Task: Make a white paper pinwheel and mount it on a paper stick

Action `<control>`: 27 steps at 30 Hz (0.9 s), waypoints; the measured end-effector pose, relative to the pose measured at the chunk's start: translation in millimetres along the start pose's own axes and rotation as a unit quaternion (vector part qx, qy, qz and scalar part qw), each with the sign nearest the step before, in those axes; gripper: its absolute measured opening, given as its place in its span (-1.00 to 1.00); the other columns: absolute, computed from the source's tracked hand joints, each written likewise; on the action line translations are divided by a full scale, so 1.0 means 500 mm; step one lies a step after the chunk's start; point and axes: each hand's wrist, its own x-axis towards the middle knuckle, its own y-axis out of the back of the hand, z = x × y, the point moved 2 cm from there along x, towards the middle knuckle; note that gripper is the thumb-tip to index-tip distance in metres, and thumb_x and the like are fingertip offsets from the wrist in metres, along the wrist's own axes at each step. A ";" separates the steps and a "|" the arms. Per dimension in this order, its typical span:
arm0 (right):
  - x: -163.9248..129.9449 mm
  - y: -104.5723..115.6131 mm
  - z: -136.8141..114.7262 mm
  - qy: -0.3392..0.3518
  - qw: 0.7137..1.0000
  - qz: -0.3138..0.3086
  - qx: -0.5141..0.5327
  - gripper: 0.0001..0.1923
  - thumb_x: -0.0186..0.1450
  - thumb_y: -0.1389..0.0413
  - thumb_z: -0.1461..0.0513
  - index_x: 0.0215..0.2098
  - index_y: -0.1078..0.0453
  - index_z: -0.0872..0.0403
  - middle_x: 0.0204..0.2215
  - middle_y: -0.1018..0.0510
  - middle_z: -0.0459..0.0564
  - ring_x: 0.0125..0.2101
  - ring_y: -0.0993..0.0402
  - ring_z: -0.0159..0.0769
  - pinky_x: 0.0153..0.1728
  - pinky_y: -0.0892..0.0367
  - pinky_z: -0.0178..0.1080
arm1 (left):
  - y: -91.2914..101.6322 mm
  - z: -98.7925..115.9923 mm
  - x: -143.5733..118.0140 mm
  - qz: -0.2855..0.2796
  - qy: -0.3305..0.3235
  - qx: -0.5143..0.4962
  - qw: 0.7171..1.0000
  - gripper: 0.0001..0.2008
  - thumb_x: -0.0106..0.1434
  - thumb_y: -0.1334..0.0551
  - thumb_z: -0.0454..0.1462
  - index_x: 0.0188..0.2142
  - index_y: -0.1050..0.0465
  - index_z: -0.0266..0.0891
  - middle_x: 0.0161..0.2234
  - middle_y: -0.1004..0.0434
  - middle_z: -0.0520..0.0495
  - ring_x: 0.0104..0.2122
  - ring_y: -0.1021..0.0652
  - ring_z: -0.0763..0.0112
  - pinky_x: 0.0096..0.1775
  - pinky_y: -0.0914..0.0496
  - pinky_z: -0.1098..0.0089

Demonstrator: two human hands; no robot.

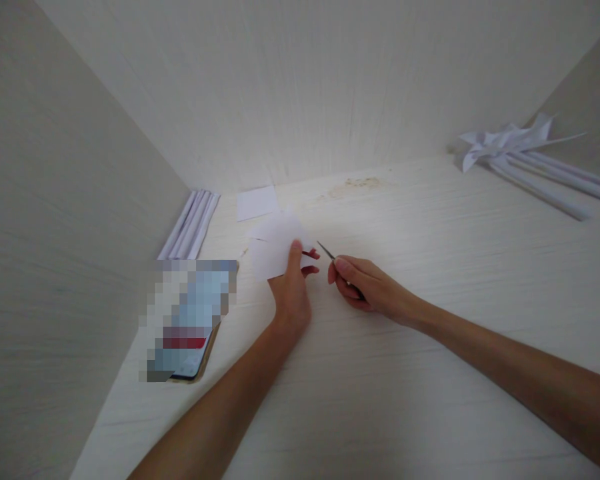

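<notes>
My left hand pinches a white square of paper, thumb on top and fingers behind it. A slit shows near the paper's left edge. In my right hand is a pair of scissors, its slim pointed blades together and aimed up and left toward the paper. The tip is a short distance from the paper's right side, apart from it. My fingers hide most of the dark handles. Just beyond the held paper, another white paper square lies on the table.
A phone, partly pixelated, lies left of my left arm. Rolled paper sticks lie along the left wall. At the back right are paper pinwheels with several paper sticks. Pale walls enclose the table at the back and sides.
</notes>
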 end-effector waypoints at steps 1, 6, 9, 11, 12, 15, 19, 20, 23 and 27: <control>-0.001 -0.001 -0.001 -0.008 1.000 -0.005 -0.010 -0.71 0.24 0.13 0.08 -0.51 -0.17 0.10 -0.79 -0.06 -0.30 -0.82 0.08 -0.60 -0.82 0.16 -0.46 | 0.000 0.000 0.000 -0.002 -0.001 -0.003 1.000 -0.81 -0.03 -0.22 -0.18 -0.42 -0.36 -0.25 -0.53 -0.42 0.07 -0.53 -0.45 0.55 -0.58 -0.23 0.56; -0.001 -0.001 -0.004 -0.022 0.999 -0.009 -0.038 -0.73 0.24 0.12 0.15 -0.56 -0.17 0.11 -0.83 -0.07 -0.30 -0.82 0.07 -0.60 -0.82 0.15 -0.47 | -0.002 -0.001 -0.001 -0.023 0.004 -0.009 1.000 -0.79 -0.02 -0.22 -0.17 -0.44 -0.36 -0.28 -0.54 -0.44 0.04 -0.53 -0.47 0.53 -0.56 -0.27 0.56; 0.001 -0.001 -0.002 -0.019 0.999 -0.003 -0.031 -0.71 0.24 0.12 0.14 -0.58 -0.16 0.11 -0.83 -0.05 -0.31 -0.82 0.09 -0.60 -0.82 0.14 -0.47 | -0.003 -0.001 -0.002 -0.021 0.008 0.000 1.000 -0.77 -0.03 -0.22 -0.16 -0.43 -0.36 -0.28 -0.55 -0.44 0.04 -0.53 -0.48 0.52 -0.56 -0.28 0.54; 0.002 0.000 0.000 -0.016 0.999 0.004 -0.028 -0.71 0.23 0.12 0.14 -0.58 -0.16 0.10 -0.84 -0.04 -0.31 -0.82 0.11 -0.60 -0.82 0.14 -0.47 | -0.002 -0.002 -0.002 -0.019 0.012 0.007 1.000 -0.76 -0.04 -0.22 -0.15 -0.41 -0.35 -0.28 -0.55 -0.44 0.04 -0.53 -0.48 0.51 -0.55 -0.29 0.53; 0.002 0.001 0.000 -0.015 0.999 0.007 -0.031 -0.71 0.23 0.11 0.14 -0.59 -0.16 0.10 -0.84 -0.04 -0.31 -0.83 0.10 -0.60 -0.82 0.13 -0.47 | -0.003 -0.002 -0.002 -0.018 0.014 0.010 1.000 -0.75 -0.04 -0.22 -0.15 -0.41 -0.35 -0.28 -0.55 -0.44 0.04 -0.53 -0.48 0.50 -0.55 -0.29 0.52; 0.002 0.002 0.000 -0.011 0.999 0.015 -0.045 -0.72 0.22 0.10 0.15 -0.60 -0.16 0.10 -0.83 -0.05 -0.31 -0.82 0.09 -0.60 -0.82 0.13 -0.47 | -0.003 -0.002 -0.003 -0.017 0.018 0.016 1.000 -0.75 -0.06 -0.24 -0.16 -0.40 -0.36 -0.28 -0.55 -0.45 0.04 -0.52 -0.49 0.49 -0.55 -0.29 0.51; 0.001 0.002 0.000 -0.016 0.998 0.018 -0.052 -0.72 0.22 0.10 0.15 -0.60 -0.16 0.10 -0.83 -0.06 -0.30 -0.82 0.09 -0.60 -0.82 0.14 -0.46 | -0.004 -0.002 -0.002 -0.022 0.015 0.017 0.999 -0.77 -0.06 -0.23 -0.17 -0.43 -0.36 -0.28 -0.56 -0.45 0.03 -0.53 -0.48 0.49 -0.56 -0.28 0.52; 0.001 0.002 0.000 -0.015 0.998 0.017 -0.053 -0.72 0.22 0.10 0.15 -0.60 -0.16 0.10 -0.83 -0.06 -0.30 -0.82 0.09 -0.60 -0.82 0.14 -0.47 | -0.004 -0.002 -0.002 -0.025 0.014 0.017 0.999 -0.77 -0.05 -0.23 -0.16 -0.43 -0.36 -0.28 -0.56 -0.46 0.03 -0.54 -0.48 0.49 -0.56 -0.28 0.52; 0.002 0.002 -0.001 -0.011 0.998 0.020 -0.057 -0.72 0.22 0.10 0.16 -0.61 -0.16 0.10 -0.84 -0.05 -0.31 -0.82 0.09 -0.60 -0.82 0.14 -0.47 | -0.004 -0.002 -0.002 -0.031 0.010 0.016 0.999 -0.78 -0.04 -0.22 -0.16 -0.45 -0.37 -0.29 -0.58 -0.46 0.03 -0.55 -0.48 0.50 -0.57 -0.27 0.53; 0.004 0.001 0.000 -0.009 0.998 0.023 -0.049 -0.71 0.22 0.10 0.16 -0.61 -0.15 0.10 -0.83 -0.04 -0.31 -0.82 0.09 -0.61 -0.82 0.13 -0.47 | -0.003 -0.002 -0.003 -0.031 0.010 0.015 0.999 -0.78 -0.03 -0.23 -0.16 -0.45 -0.37 -0.28 -0.57 -0.46 0.03 -0.55 -0.48 0.50 -0.57 -0.27 0.53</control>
